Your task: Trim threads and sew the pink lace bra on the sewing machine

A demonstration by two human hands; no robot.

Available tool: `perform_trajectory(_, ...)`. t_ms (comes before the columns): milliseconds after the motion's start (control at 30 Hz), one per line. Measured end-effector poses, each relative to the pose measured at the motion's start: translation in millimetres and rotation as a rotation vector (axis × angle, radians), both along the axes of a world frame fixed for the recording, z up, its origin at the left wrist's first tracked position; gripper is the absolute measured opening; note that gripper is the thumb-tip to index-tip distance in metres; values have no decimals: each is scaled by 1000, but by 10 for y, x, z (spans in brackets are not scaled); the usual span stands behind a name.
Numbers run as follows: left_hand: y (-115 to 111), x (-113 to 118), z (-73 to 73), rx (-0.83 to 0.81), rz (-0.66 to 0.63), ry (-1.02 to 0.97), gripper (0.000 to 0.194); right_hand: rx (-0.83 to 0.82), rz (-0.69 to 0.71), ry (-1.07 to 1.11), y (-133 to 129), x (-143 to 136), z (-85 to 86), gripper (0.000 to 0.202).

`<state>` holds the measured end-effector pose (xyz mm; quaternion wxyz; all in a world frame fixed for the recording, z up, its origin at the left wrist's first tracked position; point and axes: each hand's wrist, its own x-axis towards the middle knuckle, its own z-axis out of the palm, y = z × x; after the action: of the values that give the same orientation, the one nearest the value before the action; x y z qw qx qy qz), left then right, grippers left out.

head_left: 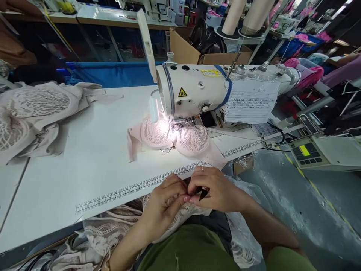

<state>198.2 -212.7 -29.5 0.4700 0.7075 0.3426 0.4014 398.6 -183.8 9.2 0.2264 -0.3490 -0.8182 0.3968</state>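
Note:
My left hand (pixel 163 209) is closed, thumb and fingers pinching the edge of a pale pink lace bra (pixel 179 222) above my lap. My right hand (pixel 216 188) meets it fingertip to fingertip at the same edge. A small black pointed tool (pixel 203 194), perhaps thread snips, sticks out from the right hand's curled fingers; most of it is hidden. Just beyond my hands, another pale pink lace bra (pixel 194 141) lies under the lit needle area of a white sewing machine (pixel 194 88). Both hands are in front of the table edge, apart from that bra.
A printed ruler (pixel 135 188) runs along the front of the white table (pixel 93 150). More lace bras (pixel 42 105) are piled at the left. Lace garments (pixel 109 229) hang below the edge. A handwritten sheet (pixel 249 101) covers the machine's side; a control box (pixel 324 152) stands right.

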Motion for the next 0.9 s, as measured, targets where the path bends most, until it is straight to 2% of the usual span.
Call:
perform_trajectory(167,36,7,-13,-42,83,25,25,-18,-82,4,60,224,-116,28)
perform_trajectory(267,59,-5,-16,-13,108,26,24,-12,-33,47,85,309,-168,31)
perform_trajectory(433,78,14,-39,-6,125,31,23,3,7,143,105,343,-171,17)
perform_trajectory(533,73,24,-40,-43,117,14,24,-52,-59,221,109,353,-148,13)
perform_trajectory(700,48,45,1,-57,133,1,23,-179,-191,301,94,316,-129,22)
perform_trajectory(900,45,51,11,-91,128,26,26,-255,-242,385,81,259,-141,27)
